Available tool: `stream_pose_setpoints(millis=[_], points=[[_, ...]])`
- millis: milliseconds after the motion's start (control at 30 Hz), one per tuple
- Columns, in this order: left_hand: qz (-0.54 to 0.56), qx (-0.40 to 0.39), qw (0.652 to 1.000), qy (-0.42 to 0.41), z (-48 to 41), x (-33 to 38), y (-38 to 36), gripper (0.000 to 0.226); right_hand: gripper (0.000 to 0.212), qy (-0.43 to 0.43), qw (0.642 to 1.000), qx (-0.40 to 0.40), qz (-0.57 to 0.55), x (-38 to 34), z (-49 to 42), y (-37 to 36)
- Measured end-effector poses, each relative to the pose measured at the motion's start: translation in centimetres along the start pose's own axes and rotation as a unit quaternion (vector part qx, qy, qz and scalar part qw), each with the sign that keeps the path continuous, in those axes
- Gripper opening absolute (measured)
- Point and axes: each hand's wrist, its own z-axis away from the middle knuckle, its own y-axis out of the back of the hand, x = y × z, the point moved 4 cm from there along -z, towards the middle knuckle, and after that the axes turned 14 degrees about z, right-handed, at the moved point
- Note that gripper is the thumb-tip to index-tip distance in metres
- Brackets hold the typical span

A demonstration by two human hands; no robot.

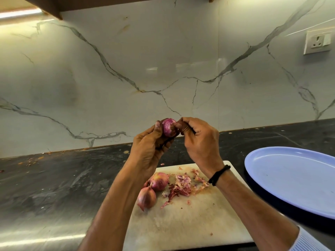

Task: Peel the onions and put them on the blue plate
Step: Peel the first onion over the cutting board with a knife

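Head view: your left-hand grip [146, 147] holds one red onion [169, 127]; your right-hand grip [197, 140] pinches its end. Two unpeeled onions [158, 181] on cutting board [181, 223].

White cutting board [190, 223] on dark countertop [54, 178], veined marble backsplash [126, 69], wall socket [317, 42] upper right

Two onions [153, 190], peels [181, 185] on board [190, 223]; plate [293, 178] right of board.
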Motion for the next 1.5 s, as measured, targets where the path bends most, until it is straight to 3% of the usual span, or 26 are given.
stream_pose_setpoints(millis=[400, 633, 1100, 1233, 1367, 1500], points=[[-0.045, -0.020, 0.994, -0.100, -0.3, 0.0, 0.5, 0.020, 0.015, 0.162, 0.985, -0.050, 0.020, -3.3, 2.0, -1.7], [-0.015, 0.021, 0.998, -0.056, -0.3, 0.6, 0.5, 0.016, 0.034, 0.040, 0.999, -0.033, 0.016, -0.8, 0.3, -0.5], [-0.033, -0.006, 0.999, -0.035, 0.2, 0.9, 0.4, 0.031, 0.046, 0.145, 0.984, -0.087, 0.050, -0.6, 0.1, -0.9], [-0.036, -0.011, 0.999, -0.033, 0.4, 1.0, 0.2, 0.022, 0.053, 0.161, 0.980, -0.090, 0.071, -0.5, 0.1, -0.9], [-0.047, -0.020, 0.998, -0.032, 0.6, 1.1, 0.1, 0.020, 0.048, 0.175, 0.977, -0.091, 0.077, -0.4, 0.2, -0.9], [-0.035, -0.015, 0.999, -0.034, 0.5, 1.3, 0.2, 0.020, 0.025, 0.183, 0.977, -0.090, 0.070, -0.5, 0.4, -1.1]])
